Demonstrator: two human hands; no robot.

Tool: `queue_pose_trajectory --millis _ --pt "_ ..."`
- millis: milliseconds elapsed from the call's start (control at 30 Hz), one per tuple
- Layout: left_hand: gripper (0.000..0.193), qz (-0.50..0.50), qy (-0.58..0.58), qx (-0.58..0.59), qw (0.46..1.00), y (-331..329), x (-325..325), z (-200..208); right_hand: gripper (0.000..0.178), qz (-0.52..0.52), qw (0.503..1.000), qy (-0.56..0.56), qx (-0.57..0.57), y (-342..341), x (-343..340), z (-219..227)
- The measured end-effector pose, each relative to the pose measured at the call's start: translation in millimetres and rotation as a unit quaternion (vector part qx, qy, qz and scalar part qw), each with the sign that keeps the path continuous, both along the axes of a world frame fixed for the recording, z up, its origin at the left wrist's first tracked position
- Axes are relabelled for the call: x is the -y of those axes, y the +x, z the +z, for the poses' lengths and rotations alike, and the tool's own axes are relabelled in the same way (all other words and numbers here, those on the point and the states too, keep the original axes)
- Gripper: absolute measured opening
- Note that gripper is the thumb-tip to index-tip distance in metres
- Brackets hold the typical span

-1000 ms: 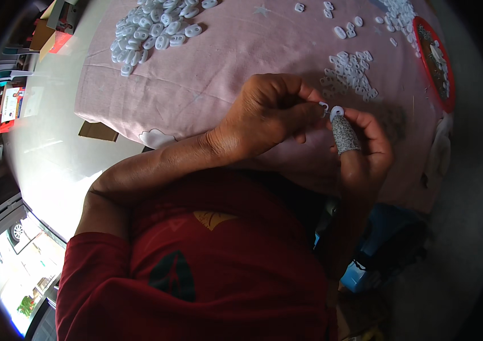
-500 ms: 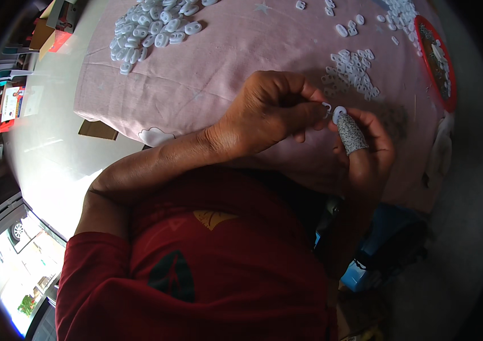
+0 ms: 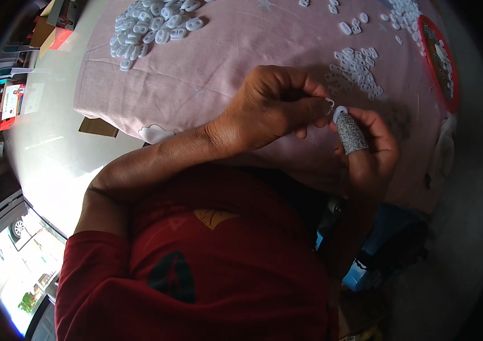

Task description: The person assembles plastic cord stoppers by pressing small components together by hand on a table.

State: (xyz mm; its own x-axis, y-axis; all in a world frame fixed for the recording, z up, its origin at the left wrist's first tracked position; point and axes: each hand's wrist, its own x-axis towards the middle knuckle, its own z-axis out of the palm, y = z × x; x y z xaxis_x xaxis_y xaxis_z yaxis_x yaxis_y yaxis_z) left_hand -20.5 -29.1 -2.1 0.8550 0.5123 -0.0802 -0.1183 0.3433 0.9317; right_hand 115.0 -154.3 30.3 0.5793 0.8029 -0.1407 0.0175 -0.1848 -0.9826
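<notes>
My left hand [image 3: 275, 105] is closed in a pinch on a small white plastic hook [image 3: 330, 103], which sticks out past the thumb and forefinger. Right beside it, my right hand [image 3: 373, 139] grips a white oval plastic piece [image 3: 341, 112] between thumb and fingers. A grey speckled finger sleeve [image 3: 351, 133] covers the right thumb and hides part of that piece. The two white parts are very close; I cannot tell whether they touch. Just beyond my hands, a loose pile of small white plastic pieces [image 3: 360, 69] lies on the pink cloth [image 3: 241, 48].
A heap of larger white oval pieces [image 3: 153, 25] lies at the far left of the cloth. At the far right are another white pile [image 3: 405, 14] and a red-rimmed tray [image 3: 456, 94] holding small parts. Several single pieces [image 3: 356, 25] lie between. An open cardboard box [image 3: 45, 33] stands on the floor.
Both hands keep their grips and have hardly moved. The small hook in the left fingers sits slightly higher and tilted differently. The view has shifted a little.
</notes>
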Motion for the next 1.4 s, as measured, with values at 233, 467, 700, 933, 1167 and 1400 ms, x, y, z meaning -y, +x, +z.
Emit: queue_pose_trajectory --millis 233,467,700,933,1167,1400 --pt "0.008 0.002 0.005 -0.003 1.0 2 2 1 0.018 -0.013 1.0 -0.008 0.003 0 0 2" --pt "0.009 0.006 0.006 0.007 1.0 1 2 -1 0.02 0.019 0.999 0.019 0.03 -2 0 -4" --pt "0.011 0.025 -0.037 0.03 0.999 2 4 -3 0.026 0.001 1.0 0.011 -0.006 -2 2 1" --pt "0.008 0.043 -0.01 0.001 0.999 1 7 0 0.027 -0.015 1.0 0.009 -0.023 -4 3 -3" --pt "0.005 0.049 -0.013 -0.019 0.999 -1 10 5 0.026 -0.018 0.999 0.023 -0.012 -6 4 -5" --pt "0.009 0.052 0.006 -0.016 0.999 -1 13 5 0.024 -0.018 0.999 0.035 0.013 -9 3 0"
